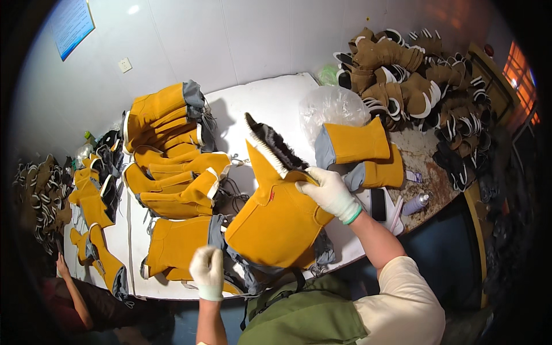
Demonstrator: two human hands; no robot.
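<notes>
Head view: a blue wall notice hangs at 10 o'clock, its lines of print too small to make out. A brown heap lies at 9 o'clock, and a co-worker's hand shows at 8 o'clock. Next along, stacked yellow pieces rest on the white tabletop. At 7 o'clock is the gloved left hand, its grip curled into a fist beside a flat yellow piece; whether they touch, I cannot fairly tell. From that fist the fur-lined yellow piece lies toward 2 o'clock, its long axis running roughly 11 to 5 o'clock. Its small red tab bears nothing legible. The gloved right hand is nearer, its grip clamped on the piece's upper edge, most of the body lying toward 8 o'clock from it. Rightward at 3 o'clock from this hand come a dark phone and a purple can, its print unreadable. A larger brown pile fills 2 o'clock.
</notes>
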